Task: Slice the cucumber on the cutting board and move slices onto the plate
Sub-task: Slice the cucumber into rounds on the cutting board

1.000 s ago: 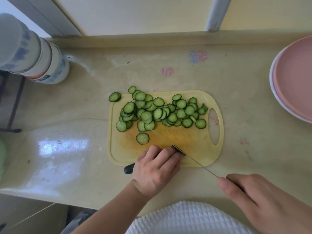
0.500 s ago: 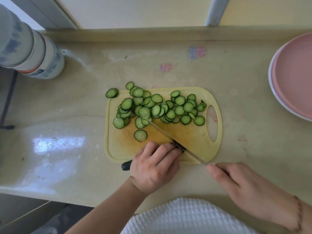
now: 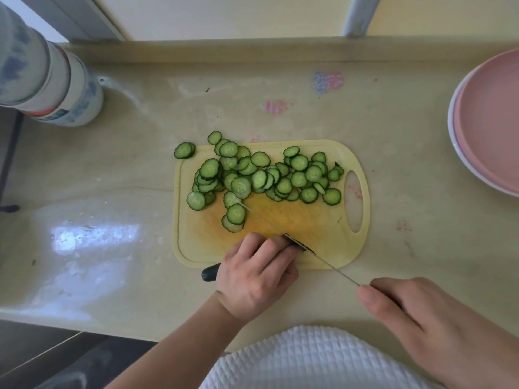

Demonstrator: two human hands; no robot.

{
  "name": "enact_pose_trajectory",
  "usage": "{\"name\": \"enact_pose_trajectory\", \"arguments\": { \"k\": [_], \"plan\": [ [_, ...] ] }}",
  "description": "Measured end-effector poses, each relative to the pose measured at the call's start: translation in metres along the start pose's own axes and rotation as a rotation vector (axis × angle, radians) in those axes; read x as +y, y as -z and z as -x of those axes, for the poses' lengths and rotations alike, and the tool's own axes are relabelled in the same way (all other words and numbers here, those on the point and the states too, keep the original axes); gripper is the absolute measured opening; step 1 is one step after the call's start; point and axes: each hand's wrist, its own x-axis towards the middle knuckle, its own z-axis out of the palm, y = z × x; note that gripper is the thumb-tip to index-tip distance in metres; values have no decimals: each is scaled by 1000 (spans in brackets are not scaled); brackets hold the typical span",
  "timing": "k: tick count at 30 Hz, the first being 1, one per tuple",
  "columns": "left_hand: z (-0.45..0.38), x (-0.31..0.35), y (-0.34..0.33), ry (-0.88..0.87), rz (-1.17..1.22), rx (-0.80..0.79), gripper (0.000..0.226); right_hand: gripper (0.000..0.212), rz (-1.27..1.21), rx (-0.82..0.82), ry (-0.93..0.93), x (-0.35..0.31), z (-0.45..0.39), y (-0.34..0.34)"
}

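Note:
A yellow cutting board point(image 3: 196, 248) lies mid-counter with several cucumber slices point(image 3: 280, 175) heaped along its far half. Two slices point(image 3: 184, 150) lie off its far-left corner. My left hand point(image 3: 255, 273) curls over the uncut cucumber point(image 3: 209, 273) at the board's near edge; only its dark ends show. My right hand point(image 3: 438, 329) grips the handle of a knife point(image 3: 334, 266). The thin blade runs diagonally past my left fingertips, its tip among the near slices. An empty pink plate point(image 3: 491, 122) sits at the right edge, partly out of view.
Stacked white-and-blue containers point(image 3: 47, 80) stand at the far left of the beige counter point(image 3: 280, 108). A wall ledge runs along the back. The counter's near edge lies just below my hands, with white quilted fabric point(image 3: 309, 360) under it.
The knife has slid forward across the board toward the slices. One more slice now lies by the lone one near the blade tip. My left hand stays on the cucumber.

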Motion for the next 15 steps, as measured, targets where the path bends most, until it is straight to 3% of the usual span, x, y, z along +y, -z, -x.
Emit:
{"name": "enact_pose_trajectory", "arguments": {
  "k": [15],
  "plan": [
    [0, 0, 0, 16, -13, -12, 33, 71, -34, -3, 21, 10, -20, -16]
  ]
}}
